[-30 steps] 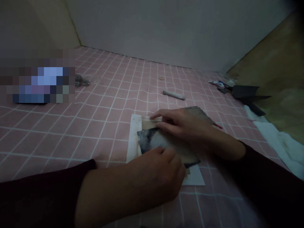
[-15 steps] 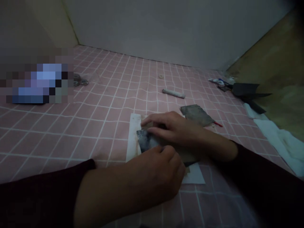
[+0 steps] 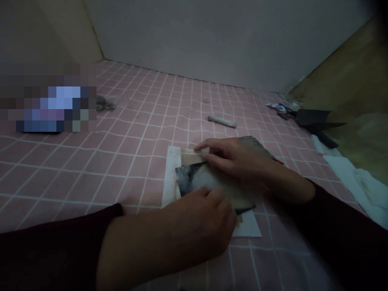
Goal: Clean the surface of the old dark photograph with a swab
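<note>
A dark sheet, probably sandpaper (image 3: 185, 178), lies dusted with whitish powder over a tan piece (image 3: 192, 158) and white paper (image 3: 171, 161). My left hand (image 3: 201, 222) is closed at the near side of the dark sheet, its fingertips turned down and hidden. Whatever it grips, if anything, cannot be made out. Across the far right part of the sheet reaches my right hand (image 3: 235, 155). Its thumb and forefinger are apart, with the forefinger near the tan piece's far edge and nothing visible between them.
Behind my right hand lie grey worn sheets (image 3: 254, 143) with a red tip beside them. Farther off are a whitish cylinder (image 3: 222, 121) and a small ring (image 3: 206, 100). Dark sheet pieces (image 3: 315, 117) and white tissue (image 3: 351, 173) lie right. Small round items (image 3: 104, 104) sit left.
My right hand has shifted right, uncovering more of the dark sheet and tan piece. My left hand stays nearly in place. The view has tilted slightly.
</note>
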Motion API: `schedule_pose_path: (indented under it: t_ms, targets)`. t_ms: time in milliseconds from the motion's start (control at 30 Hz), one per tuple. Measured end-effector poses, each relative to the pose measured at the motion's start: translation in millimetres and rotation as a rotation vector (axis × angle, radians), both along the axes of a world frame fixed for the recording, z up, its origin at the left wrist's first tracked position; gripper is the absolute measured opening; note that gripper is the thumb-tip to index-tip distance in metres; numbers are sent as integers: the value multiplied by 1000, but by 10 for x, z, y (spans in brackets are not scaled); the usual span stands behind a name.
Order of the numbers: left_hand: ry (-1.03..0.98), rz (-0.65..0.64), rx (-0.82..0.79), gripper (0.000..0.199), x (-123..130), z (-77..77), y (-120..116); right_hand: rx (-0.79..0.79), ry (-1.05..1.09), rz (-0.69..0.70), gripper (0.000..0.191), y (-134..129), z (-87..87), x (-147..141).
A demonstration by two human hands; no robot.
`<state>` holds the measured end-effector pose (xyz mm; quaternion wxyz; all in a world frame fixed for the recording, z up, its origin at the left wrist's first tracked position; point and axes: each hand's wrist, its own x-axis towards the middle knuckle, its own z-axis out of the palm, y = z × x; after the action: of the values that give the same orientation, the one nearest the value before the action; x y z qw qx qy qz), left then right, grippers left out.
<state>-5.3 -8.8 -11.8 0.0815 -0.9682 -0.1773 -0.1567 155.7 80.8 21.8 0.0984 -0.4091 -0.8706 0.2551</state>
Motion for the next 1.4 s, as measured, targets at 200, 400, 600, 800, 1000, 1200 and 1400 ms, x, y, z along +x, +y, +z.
schedule_pose_path:
  t_ms: [200,400,600,800,1000,1200,1400]
  targets:
    - [44,-3,-29,9,0,-9,5,-38,60,91,27,-2,-27,-28]
    - [77,-18,-19,7,-4,-5,5,-34,76,68,27,-1,-32,-20]
    - [36,-22,-37,6,-1,-8,6,2,46,57,27,23,-51,2]
    - [67,-8,-16,7,-12,-1,2,-48,103,122,28,-8,-46,-48]
    - [84,-25,-53,8,-30,46,-7,9,26,8,28,42,-32,33]
    - [103,-3,-18,9,-14,16,5,-75,107,119,28,4,-48,-54]
    - [63,-33,-82,8,-11,7,11,-13,3,-9,27,47,-17,38]
